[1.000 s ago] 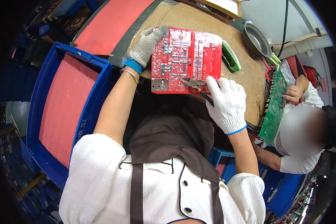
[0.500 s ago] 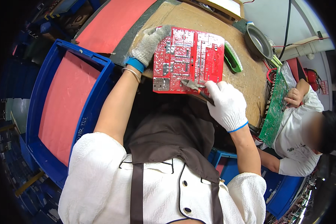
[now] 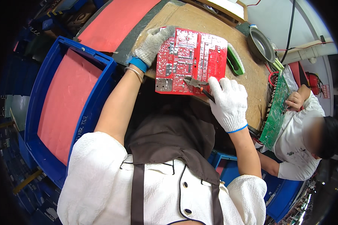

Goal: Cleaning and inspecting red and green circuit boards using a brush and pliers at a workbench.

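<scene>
A red circuit board (image 3: 191,56) with silver solder tracks lies tilted on the brown workbench (image 3: 199,20), solder side up. My left hand (image 3: 153,44), in a grey knit glove with a blue cuff, grips the board's upper left edge. My right hand (image 3: 229,103), in a white glove, holds small cutting pliers (image 3: 197,84) with dark handles. The pliers' jaws touch the board's lower middle part.
A blue crate (image 3: 60,108) lined with a red mat stands at my left. A green brush (image 3: 236,59) and a round metal dish (image 3: 261,44) lie right of the board. A person at the right holds a green circuit board (image 3: 275,110). More blue crates (image 3: 285,195) stand below.
The red board and both hands have stayed nearly in place. The pliers' tip has shifted slightly along the board's lower part.
</scene>
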A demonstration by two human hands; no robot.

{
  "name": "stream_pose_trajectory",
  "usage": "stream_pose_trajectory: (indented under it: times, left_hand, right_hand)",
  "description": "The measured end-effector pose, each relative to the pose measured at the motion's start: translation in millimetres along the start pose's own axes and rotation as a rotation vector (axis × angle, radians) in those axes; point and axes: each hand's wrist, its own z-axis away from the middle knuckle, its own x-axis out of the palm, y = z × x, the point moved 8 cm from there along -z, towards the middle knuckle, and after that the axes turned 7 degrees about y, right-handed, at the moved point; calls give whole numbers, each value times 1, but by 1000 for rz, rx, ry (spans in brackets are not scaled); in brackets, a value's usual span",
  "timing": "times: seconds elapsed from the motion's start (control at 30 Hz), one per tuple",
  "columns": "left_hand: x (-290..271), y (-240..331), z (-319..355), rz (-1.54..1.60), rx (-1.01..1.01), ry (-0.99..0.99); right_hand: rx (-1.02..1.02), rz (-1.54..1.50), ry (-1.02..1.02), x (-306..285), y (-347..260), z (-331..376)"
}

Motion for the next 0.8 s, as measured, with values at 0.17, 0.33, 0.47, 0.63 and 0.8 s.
stream_pose_trajectory:
  times: [0.17,0.33,0.47,0.63,0.8]
  left_hand:
    - [2,3,4,7,-47,4]
    - [0,0,-1,4,-15,-7]
    - [1,2,0,-12,-4,-4]
    - [0,1,0,-11,-10,-1]
    - [4,2,-1,35,-22,-18]
  right_hand:
    - [66,-66,-115,10,5,3]
    - [29,-209,-127,14,0,4]
    - [-91,-188,-148,8,-20,8]
    - [9,-150,-12,-7,-7,6]
    - [102,-58,3,-1,3,8]
